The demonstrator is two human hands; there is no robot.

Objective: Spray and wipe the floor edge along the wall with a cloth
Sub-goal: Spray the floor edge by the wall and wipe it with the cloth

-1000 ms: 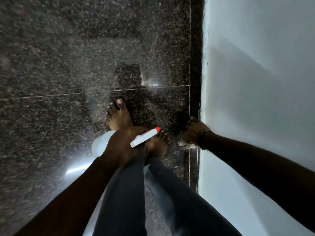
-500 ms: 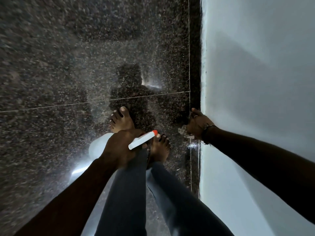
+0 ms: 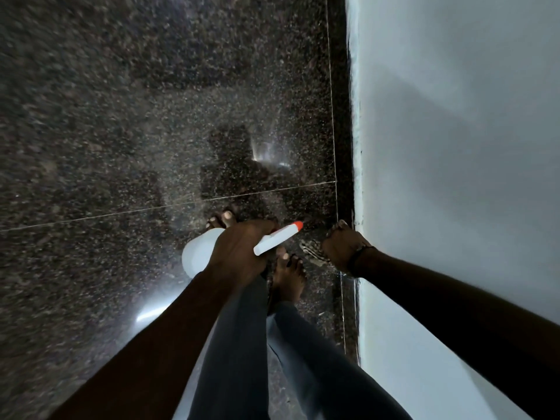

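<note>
Fingers of the left hand [image 3: 239, 253] wrap around a white spray bottle [image 3: 198, 257], its orange-tipped nozzle [image 3: 298, 226] aimed toward the wall [image 3: 454, 147]. Just beside it, the right hand [image 3: 342, 248] grips a patterned cloth [image 3: 310, 251] low at the floor edge [image 3: 344, 177], where dark speckled floor [image 3: 121, 116] meets the wall, bare feet below.

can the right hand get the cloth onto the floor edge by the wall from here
Probably yes: the right hand holds the cloth right beside the floor edge along the wall, nothing visible between them.
</note>
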